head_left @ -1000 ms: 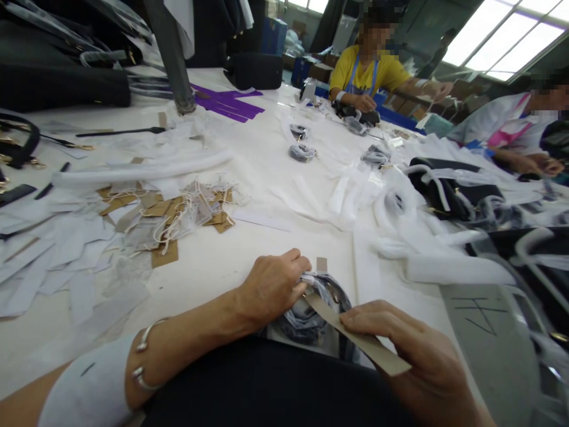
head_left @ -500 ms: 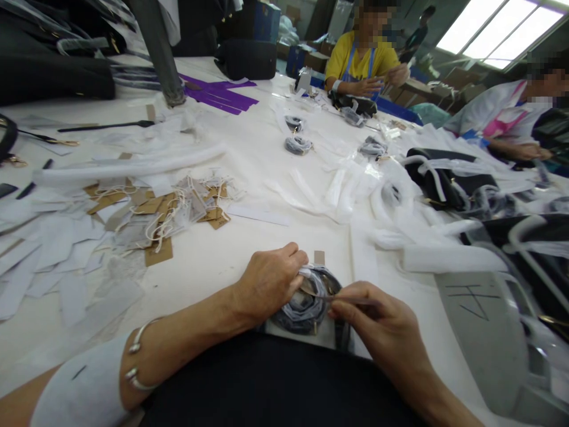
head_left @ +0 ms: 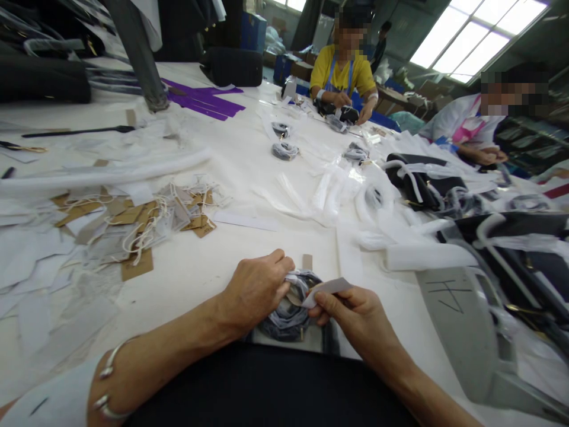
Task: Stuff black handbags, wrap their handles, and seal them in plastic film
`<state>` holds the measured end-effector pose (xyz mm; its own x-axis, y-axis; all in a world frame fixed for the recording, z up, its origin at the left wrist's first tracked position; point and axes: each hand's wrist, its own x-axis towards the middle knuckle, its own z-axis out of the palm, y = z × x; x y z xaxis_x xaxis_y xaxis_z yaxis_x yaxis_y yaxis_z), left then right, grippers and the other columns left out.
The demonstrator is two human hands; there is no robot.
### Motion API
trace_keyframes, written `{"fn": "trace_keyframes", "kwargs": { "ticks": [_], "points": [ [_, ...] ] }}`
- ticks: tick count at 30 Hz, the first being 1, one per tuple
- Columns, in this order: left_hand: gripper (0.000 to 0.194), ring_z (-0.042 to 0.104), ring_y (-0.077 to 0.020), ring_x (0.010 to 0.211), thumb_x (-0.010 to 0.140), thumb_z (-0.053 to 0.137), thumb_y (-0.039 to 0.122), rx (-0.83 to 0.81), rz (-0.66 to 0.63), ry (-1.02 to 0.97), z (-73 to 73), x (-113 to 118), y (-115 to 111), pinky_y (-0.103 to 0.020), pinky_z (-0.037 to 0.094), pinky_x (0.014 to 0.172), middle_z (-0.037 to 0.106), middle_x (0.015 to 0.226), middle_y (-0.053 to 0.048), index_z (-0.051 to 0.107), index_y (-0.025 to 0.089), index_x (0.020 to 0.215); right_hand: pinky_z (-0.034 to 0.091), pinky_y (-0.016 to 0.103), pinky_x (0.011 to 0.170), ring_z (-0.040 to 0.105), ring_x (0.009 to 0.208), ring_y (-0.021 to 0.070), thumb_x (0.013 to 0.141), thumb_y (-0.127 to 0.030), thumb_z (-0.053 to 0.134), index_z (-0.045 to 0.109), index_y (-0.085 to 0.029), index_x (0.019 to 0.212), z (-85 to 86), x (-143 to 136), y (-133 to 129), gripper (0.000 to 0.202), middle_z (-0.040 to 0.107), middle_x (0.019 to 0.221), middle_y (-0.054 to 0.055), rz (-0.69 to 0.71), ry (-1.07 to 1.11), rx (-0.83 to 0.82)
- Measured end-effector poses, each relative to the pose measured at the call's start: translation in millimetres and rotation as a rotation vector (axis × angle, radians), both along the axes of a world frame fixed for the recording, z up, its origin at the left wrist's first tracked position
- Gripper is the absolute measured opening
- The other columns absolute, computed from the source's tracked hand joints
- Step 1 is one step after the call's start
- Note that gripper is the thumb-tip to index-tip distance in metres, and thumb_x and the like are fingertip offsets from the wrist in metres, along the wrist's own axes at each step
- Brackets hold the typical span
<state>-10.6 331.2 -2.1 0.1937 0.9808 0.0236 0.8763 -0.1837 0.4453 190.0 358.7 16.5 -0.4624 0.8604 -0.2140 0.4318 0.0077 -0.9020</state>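
A coiled strap (head_left: 287, 311) lies on the worktop (head_left: 249, 172) at its near edge. The left hand (head_left: 255, 287) curls over the strap's left side, gripping it. The right hand (head_left: 355, 311), just right, pinches a paper strip (head_left: 326, 289) above the coil.

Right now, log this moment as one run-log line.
left hand: pinning coiled strap bundle | right hand: pinching paper strip over bundle | hang tags: left on white table | co-workers: far side
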Motion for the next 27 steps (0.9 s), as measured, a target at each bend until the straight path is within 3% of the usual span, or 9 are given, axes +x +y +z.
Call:
{"fn": "trace_keyframes", "kwargs": {
  "ticks": [3, 6, 10, 13, 17, 20, 24, 27],
  "points": [
    [0.013, 0.062, -0.016, 0.082, 0.085, 0.055, 0.024, -0.006, 0.014, -0.03, 1.7, -0.8, 0.3, -0.025, 0.045, 0.066, 0.061, 0.097, 0.001, 0.059, 0.025, 0.097, 0.052, 0.026, 0.065, 0.065, 0.072, 0.0163, 0.088, -0.025, 0.057, 0.068, -0.019, 0.082, 7.3, 1.9, -5.5, 0.014, 0.071, 0.081, 0.006, 0.257, -0.023, 0.455],
    [0.012, 0.062, -0.0155, 0.082, 0.086, 0.054, 0.025, 0.002, 0.023, -0.047, 7.1, -0.3, -0.2, -0.024, 0.045, 0.067, 0.061, 0.096, 0.001, 0.059, 0.025, 0.097, 0.047, 0.028, 0.066, 0.06, 0.072, 0.015, 0.092, -0.012, 0.045, 0.065, -0.017, 0.087, 17.5, 2.6, -10.3, 0.021, 0.068, 0.082, 0.006, 0.523, -0.082, 0.821],
    [0.011, 0.061, -0.016, 0.079, 0.087, 0.053, 0.025, 0.014, 0.004, -0.034, 14.9, 2.5, -2.0, -0.025, 0.045, 0.064, 0.061, 0.095, 0.001, 0.059, 0.023, 0.096, 0.038, 0.03, 0.061, 0.055, 0.064, 0.0141, 0.093, -0.01, 0.04, 0.062, -0.016, 0.088, 23.1, -2.3, -9.1, 0.023, 0.064, 0.072, 0.004, 0.582, -0.184, 1.049],
    [0.01, 0.061, -0.0164, 0.077, 0.087, 0.053, 0.025, 0.022, 0.001, -0.033, 16.6, 4.5, -3.8, -0.026, 0.045, 0.062, 0.061, 0.093, 0.0, 0.059, 0.023, 0.095, 0.037, 0.032, 0.06, 0.052, 0.064, 0.0159, 0.093, -0.013, 0.043, 0.061, -0.018, 0.081, 19.6, -11.6, -3.1, 0.022, 0.062, 0.069, 0.003, 0.526, -0.257, 1.131],
    [0.011, 0.061, -0.0171, 0.081, 0.088, 0.052, 0.025, 0.044, 0.008, -0.129, 15.2, 4.9, -5.0, -0.027, 0.047, 0.07, 0.061, 0.093, -0.001, 0.058, 0.022, 0.096, 0.047, 0.042, 0.083, 0.057, 0.099, 0.0255, 0.09, -0.013, 0.047, 0.061, -0.017, 0.086, 11.2, -23.6, 6.0, 0.015, 0.065, 0.101, 0.011, 0.405, -0.249, 1.187],
    [0.013, 0.061, -0.0176, 0.084, 0.082, 0.055, 0.023, 0.02, 0.075, -0.281, 19.0, 2.5, -4.2, -0.028, 0.047, 0.075, 0.063, 0.092, 0.0, 0.055, 0.022, 0.095, 0.049, 0.041, 0.091, 0.057, 0.109, 0.0253, 0.089, -0.011, 0.049, 0.059, -0.015, 0.093, 5.1, -23.7, 10.4, 0.012, 0.06, 0.117, 0.016, 0.4, -0.213, 1.089],
    [0.021, 0.061, -0.016, 0.079, 0.076, 0.06, 0.023, -0.132, 0.065, -0.539, 32.4, -8.1, 1.4, -0.025, 0.045, 0.07, 0.066, 0.087, 0.002, 0.051, 0.022, 0.096, 0.053, 0.039, 0.091, 0.059, 0.109, 0.0237, 0.088, -0.008, 0.05, 0.056, -0.017, 0.101, -2.5, -12.4, 11.5, 0.017, 0.061, 0.116, 0.014, 0.432, -0.109, 1.029],
    [0.017, 0.057, -0.0142, 0.067, 0.085, 0.053, 0.037, -0.24, 0.061, -0.549, 38.4, -19.5, 8.6, -0.022, 0.04, 0.059, 0.062, 0.073, 0.002, 0.054, 0.02, 0.086, 0.053, 0.043, 0.093, 0.059, 0.111, 0.0247, 0.086, -0.007, 0.051, 0.053, -0.017, 0.116, -4.5, -5.4, 11.0, 0.032, 0.064, 0.114, 0.013, 0.4, -0.059, 1.066]
  ]
}}
